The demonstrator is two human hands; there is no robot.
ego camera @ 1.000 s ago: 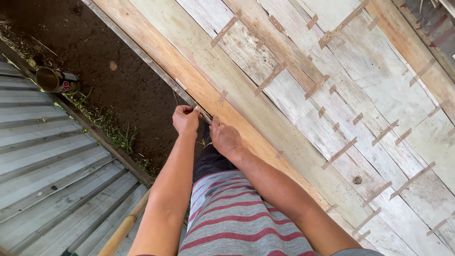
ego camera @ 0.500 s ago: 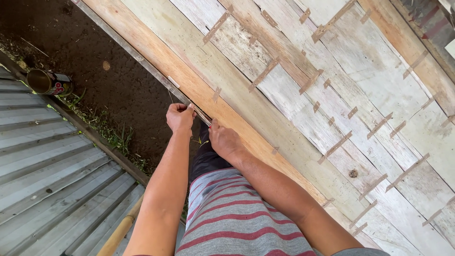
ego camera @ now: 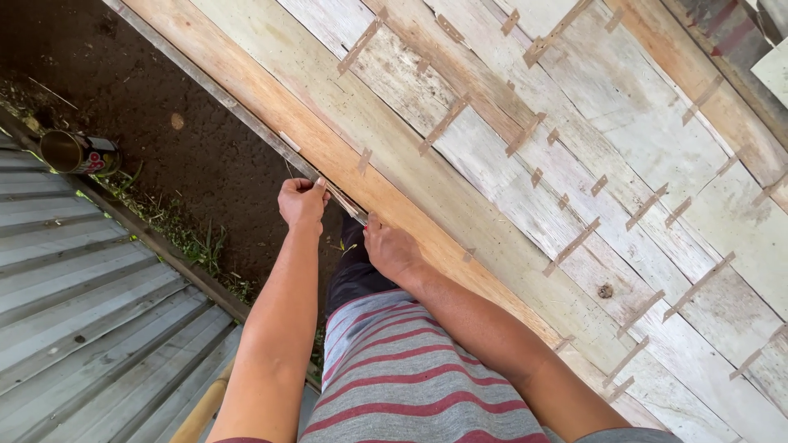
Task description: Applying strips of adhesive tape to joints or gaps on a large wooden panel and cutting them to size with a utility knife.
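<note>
With the right hand (ego camera: 392,250) pressed flat, holding nothing, on the near edge of the long orange-brown wooden plank (ego camera: 271,98), the left hand (ego camera: 302,202) just beyond should keep its clenched pinch on the thin pale strip (ego camera: 341,199) snug against that edge.

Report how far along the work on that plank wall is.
Done: many small wooden strips already sit across the plank wall. In hand: the left hand pinches a thin strip at the wall's lower edge board, and the right hand presses beside it. Left: much of that edge board shows few strips.
</note>
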